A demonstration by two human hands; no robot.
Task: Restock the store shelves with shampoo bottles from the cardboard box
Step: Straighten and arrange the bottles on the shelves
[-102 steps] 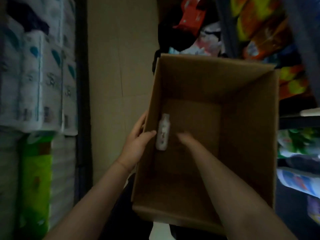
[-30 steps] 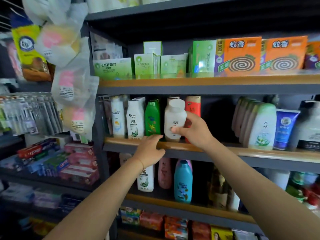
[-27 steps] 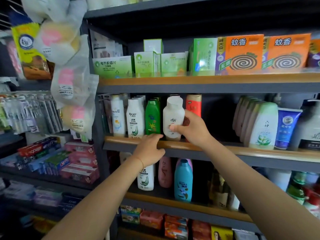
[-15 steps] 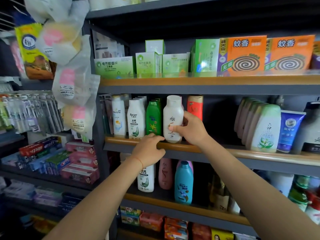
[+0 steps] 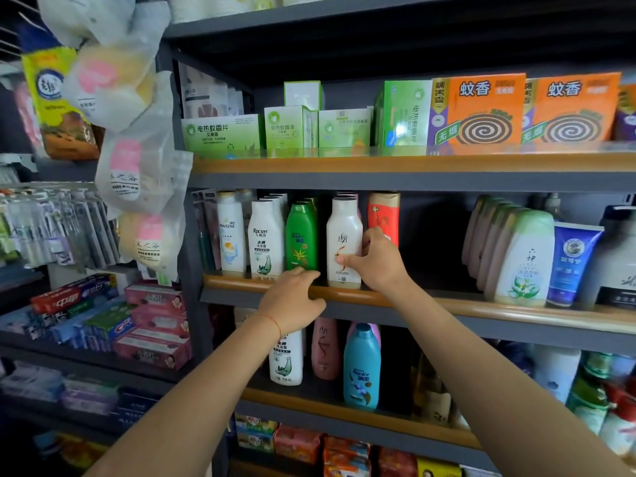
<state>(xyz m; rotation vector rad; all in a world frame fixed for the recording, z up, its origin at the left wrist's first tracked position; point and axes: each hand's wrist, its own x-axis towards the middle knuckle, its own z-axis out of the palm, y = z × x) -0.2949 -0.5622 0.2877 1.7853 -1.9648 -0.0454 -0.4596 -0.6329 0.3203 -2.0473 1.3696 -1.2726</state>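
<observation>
Head view shows us the white shampoo bottle (image 5: 344, 241) standing upright on the middle shelf (image 5: 447, 304), just left of our right hand (image 5: 380, 263), whose thumb and fingers pinch its lower side. Our left hand (image 5: 292, 301) rests loosely curled on the shelf lip, holding nothing. A second ago we held the bottle tilted above the lip; now it sits down between the green bottle (image 5: 301, 241) and red bottle (image 5: 383, 211).

Middle shelf (image 5: 481, 306), front row, left group: five bottles, namely two white shampoo bottles (image 5: 231, 235), one green bottle (image 5: 301, 241), one cream bottle (image 5: 343, 241) and one red bottle (image 5: 383, 211). Top shelf: two orange coil boxes (image 5: 481, 110). Lower shelf: one blue bottle (image 5: 362, 366), one pink bottle (image 5: 325, 347). Hands in view: two.
</observation>
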